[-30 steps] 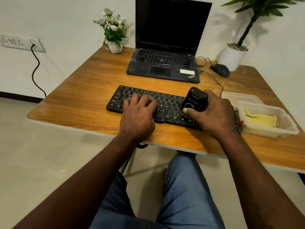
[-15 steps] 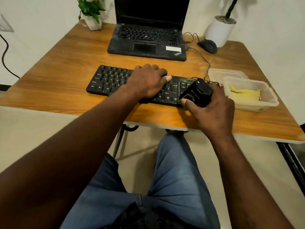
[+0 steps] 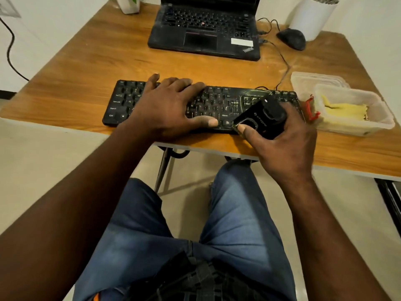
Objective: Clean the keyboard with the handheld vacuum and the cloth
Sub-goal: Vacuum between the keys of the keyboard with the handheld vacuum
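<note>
Keyboard (image 3: 219,103), black, lies across the centre of the frame near the front edge of the wooden table (image 3: 91,61). Left hand (image 3: 171,105) rests flat on its middle keys, fingers spread and extended, thumb along the bottom row; it grips nothing. Right hand (image 3: 286,144) is closed around the black vacuum (image 3: 260,118), thumb pressed on its lower front end; the vacuum sits tilted over the keyboard's right end, whether touching the keys cannot be told. Right of the keyboard, at centre right of the frame: clear tub (image 3: 382,118) holding the yellow cloth (image 3: 347,109), a second clear piece, possibly a lid, behind it. A small red item (image 3: 311,109) sits between keyboard and tub; its kind is unclear. Top centre: open laptop (image 3: 204,33). Upper right: black mouse (image 3: 291,39) with cable, white pot (image 3: 310,16) behind it. Bottom of frame: blue jeans (image 3: 234,213).
</note>
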Action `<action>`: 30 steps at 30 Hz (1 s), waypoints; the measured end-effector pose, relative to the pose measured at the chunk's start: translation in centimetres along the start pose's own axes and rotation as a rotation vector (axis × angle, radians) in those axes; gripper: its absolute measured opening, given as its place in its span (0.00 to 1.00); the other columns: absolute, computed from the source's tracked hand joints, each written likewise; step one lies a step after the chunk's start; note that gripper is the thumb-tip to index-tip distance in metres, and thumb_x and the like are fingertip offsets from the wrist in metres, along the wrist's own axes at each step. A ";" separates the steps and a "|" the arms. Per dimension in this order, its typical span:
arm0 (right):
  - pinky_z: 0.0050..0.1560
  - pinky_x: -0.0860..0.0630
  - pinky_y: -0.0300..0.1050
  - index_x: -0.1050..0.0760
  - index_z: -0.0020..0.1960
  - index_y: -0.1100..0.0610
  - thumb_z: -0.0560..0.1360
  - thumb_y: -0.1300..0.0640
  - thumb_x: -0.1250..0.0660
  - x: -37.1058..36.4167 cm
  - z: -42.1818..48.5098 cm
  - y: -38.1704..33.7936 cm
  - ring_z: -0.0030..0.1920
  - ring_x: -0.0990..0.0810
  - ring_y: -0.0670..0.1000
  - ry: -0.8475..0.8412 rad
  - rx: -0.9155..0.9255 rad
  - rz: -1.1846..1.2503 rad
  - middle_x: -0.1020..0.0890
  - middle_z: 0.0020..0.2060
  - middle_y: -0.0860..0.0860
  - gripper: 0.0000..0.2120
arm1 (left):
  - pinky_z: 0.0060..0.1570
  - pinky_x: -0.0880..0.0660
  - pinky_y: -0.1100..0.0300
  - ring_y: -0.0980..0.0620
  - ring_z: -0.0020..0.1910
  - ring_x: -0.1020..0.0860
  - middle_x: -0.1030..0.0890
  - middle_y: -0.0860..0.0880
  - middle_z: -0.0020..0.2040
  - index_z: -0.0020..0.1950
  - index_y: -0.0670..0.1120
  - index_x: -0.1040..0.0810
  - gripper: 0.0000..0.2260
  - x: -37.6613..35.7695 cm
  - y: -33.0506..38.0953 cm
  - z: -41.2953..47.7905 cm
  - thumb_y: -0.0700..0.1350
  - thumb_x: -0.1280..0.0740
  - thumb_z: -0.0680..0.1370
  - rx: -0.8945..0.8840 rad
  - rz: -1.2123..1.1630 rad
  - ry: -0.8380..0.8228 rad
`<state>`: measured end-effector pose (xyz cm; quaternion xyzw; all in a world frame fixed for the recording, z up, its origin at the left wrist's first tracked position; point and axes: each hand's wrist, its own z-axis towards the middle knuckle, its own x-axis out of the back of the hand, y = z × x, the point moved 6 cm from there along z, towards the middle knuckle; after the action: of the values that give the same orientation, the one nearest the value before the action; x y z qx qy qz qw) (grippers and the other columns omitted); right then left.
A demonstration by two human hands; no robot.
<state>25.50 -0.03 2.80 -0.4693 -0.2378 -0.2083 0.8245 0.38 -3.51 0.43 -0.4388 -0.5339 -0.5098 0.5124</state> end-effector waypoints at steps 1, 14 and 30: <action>0.48 0.17 0.45 0.21 0.60 0.51 0.69 0.41 0.20 -0.3 -0.1 -0.2 0.46 0.17 0.42 -0.009 0.010 0.003 0.18 0.46 0.40 0.25 | 0.79 0.56 0.34 0.45 0.81 0.43 0.40 0.49 0.83 0.83 0.61 0.50 0.51 0.1 -0.4 0.0 0.86 0.55 0.66 -0.002 0.004 -0.034; 0.41 0.21 0.40 0.20 0.57 0.53 0.69 0.42 0.20 -5.2 -1.8 -5.3 0.41 0.18 0.44 -0.101 0.164 -0.010 0.17 0.43 0.42 0.23 | 0.78 0.58 0.33 0.41 0.83 0.50 0.48 0.47 0.85 0.80 0.64 0.69 0.68 0.9 -2.2 0.4 0.79 0.29 0.54 -0.009 -0.027 -0.278; 0.56 0.17 0.50 0.21 0.65 0.49 0.69 0.40 0.20 1.9 -0.1 1.6 0.53 0.16 0.47 -0.015 -0.060 -0.082 0.15 0.55 0.46 0.28 | 0.76 0.60 0.28 0.39 0.83 0.54 0.53 0.47 0.85 0.81 0.64 0.65 0.68 0.7 -1.9 0.8 0.74 0.25 0.54 0.041 0.030 -0.377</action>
<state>27.91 0.44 2.83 -0.4854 -0.2563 -0.2454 0.7990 -1.68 -2.97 0.99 -0.5239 -0.6242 -0.3998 0.4196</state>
